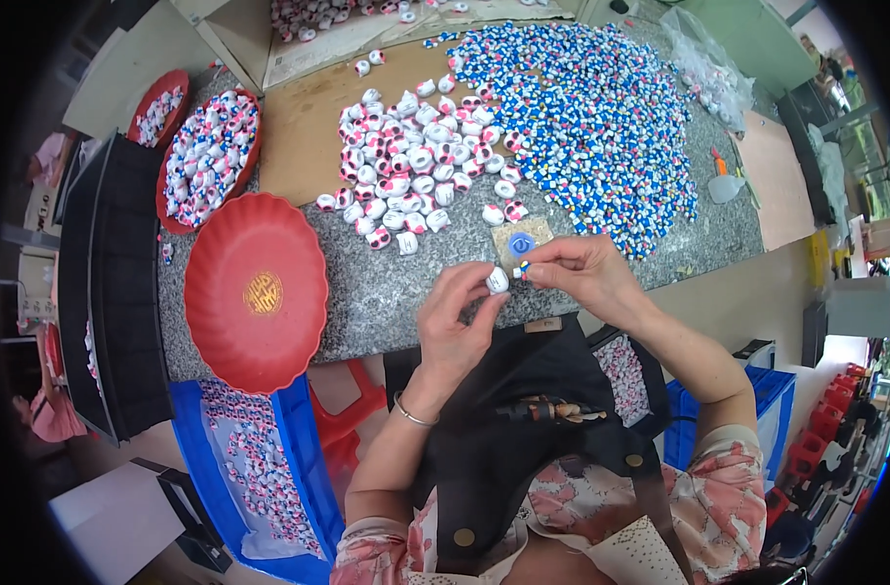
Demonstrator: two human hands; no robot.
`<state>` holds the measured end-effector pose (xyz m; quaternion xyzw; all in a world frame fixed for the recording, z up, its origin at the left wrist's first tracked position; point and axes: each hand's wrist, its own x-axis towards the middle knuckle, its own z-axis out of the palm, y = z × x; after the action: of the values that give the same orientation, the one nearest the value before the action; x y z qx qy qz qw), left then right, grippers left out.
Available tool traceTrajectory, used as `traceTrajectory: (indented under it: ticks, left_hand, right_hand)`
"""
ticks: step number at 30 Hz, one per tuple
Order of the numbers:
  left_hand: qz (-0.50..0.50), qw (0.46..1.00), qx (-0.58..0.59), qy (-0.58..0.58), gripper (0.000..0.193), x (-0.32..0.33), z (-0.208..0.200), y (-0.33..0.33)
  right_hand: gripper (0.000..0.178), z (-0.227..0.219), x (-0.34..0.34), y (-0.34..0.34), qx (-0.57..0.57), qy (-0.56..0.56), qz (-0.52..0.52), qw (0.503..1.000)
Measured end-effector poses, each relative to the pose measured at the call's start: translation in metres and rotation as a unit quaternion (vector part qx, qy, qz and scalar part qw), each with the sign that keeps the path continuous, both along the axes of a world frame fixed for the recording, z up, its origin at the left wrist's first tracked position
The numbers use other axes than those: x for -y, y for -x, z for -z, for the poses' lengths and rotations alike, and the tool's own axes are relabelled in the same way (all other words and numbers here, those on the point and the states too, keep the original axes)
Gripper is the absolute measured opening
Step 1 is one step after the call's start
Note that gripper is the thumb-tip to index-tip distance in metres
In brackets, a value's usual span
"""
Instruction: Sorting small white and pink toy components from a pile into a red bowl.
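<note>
Between the thumb and fingers of my left hand (457, 317) is a small white toy head (498, 281). My right hand (593, 281) pinches a tiny blue, white and yellow toy body (521, 272), close beside the head; whether the two touch is too small to tell. Just beyond my fingertips, a round blue piece (521, 244) rests on a small tan pad (504, 234). A pile of white toy heads with pink and dark parts (416, 156) lies past my left hand. Farther right spreads a large heap of blue and white toy bodies (611, 107).
An unfilled red scalloped bowl (206, 253) stands at the left of the grey speckled table (367, 317). Behind it, another red bowl (257, 146) is full of small toys. A blue crate (309, 468) sits below the table edge. A white bottle with an orange tip (725, 188) lies right.
</note>
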<state>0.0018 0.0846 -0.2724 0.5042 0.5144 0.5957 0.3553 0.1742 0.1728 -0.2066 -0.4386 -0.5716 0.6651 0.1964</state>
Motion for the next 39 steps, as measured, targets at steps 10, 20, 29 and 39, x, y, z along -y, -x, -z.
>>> traceTrajectory:
  ticks: [10, 20, 29, 39]
  left_hand:
    - [0.188, 0.979, 0.056, 0.053, 0.031, 0.007, -0.021, 0.017]
    - [0.218, 0.956, 0.139, 0.139, 0.025, 0.030, -0.027, 0.024]
    - [-0.239, 0.863, -0.442, 0.040, 0.030, 0.063, -0.067, 0.150]
    - [-0.012, 0.913, -0.400, -0.076, 0.023, -0.058, -0.053, 0.031]
  right_hand:
    - [0.020, -0.009, 0.014, -0.012, 0.018, -0.391, -0.125, 0.912]
    - [0.014, 0.001, 0.033, 0.001, -0.035, -0.341, -0.157, 0.926]
    - [0.014, 0.026, -0.038, -0.059, 0.241, -0.535, -0.044, 0.808]
    - [0.019, 0.026, -0.044, -0.050, 0.402, -0.640, -0.249, 0.605]
